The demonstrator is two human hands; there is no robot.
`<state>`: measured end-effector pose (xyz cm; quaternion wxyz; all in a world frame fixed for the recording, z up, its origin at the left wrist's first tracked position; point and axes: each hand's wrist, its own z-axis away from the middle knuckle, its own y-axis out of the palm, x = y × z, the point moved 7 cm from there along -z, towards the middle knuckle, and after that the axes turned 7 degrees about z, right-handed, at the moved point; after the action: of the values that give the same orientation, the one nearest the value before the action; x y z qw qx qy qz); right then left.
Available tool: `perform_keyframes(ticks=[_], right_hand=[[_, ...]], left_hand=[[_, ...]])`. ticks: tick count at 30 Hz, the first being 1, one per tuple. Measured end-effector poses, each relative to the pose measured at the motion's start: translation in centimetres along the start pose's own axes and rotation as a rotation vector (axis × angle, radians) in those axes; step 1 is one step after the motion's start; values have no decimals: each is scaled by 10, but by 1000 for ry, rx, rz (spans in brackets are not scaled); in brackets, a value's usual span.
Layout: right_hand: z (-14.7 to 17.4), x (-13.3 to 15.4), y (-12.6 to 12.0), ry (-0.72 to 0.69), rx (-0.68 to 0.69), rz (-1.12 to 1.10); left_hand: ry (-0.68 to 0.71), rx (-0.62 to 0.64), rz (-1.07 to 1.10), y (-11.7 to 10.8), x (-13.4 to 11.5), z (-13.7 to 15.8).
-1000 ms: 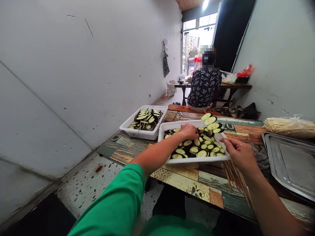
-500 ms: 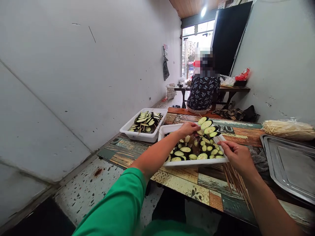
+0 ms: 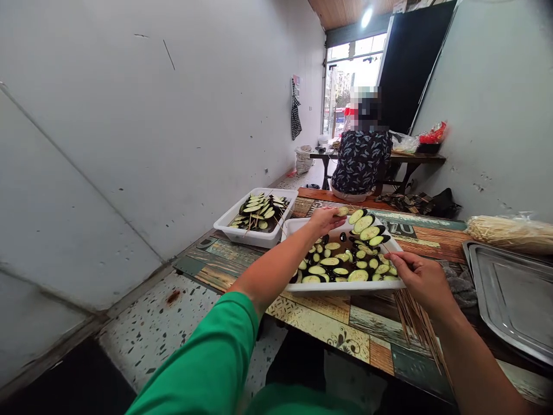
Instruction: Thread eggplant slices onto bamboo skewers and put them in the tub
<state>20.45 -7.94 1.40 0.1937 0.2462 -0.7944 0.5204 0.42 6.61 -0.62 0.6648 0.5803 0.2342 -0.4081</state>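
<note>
My left hand (image 3: 325, 221) pinches a single eggplant slice (image 3: 343, 211) above a white tub (image 3: 341, 286). Just right of that slice, a wooden skewer carries several eggplant slices with dark skin (image 3: 367, 228). My right hand (image 3: 418, 278) grips the lower end of this skewer, fingers closed, at the tub's right edge. The skewer's tip points up and away, close to the slice in my left hand. Many loose eggplant slices (image 3: 330, 261) lie in dark liquid in the tub below.
A second white tub (image 3: 246, 236) holds skewered eggplant slices at the back left. Loose wooden skewers (image 3: 415, 323) lie under my right forearm. Metal trays (image 3: 514, 288) and a clear bag of long pale strands (image 3: 512, 233) are to the right. A person (image 3: 362, 161) sits beyond the table.
My left hand has drawn slightly back and up from the loaded skewer, and an eggplant slice now shows in its fingers. My right hand still holds the skewer in nearly the same place.
</note>
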Motion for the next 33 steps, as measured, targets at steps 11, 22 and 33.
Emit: perform_keyframes(ticks=[11, 22, 33], right_hand=[[2, 1, 4, -41, 46, 22], [2, 1, 3, -24, 45, -17], [2, 4, 1, -56, 33, 8]], left_hand=[[72, 41, -27, 1, -6, -1], [-24, 169, 12, 3, -3, 0], [-38, 208, 138, 9, -3, -2]])
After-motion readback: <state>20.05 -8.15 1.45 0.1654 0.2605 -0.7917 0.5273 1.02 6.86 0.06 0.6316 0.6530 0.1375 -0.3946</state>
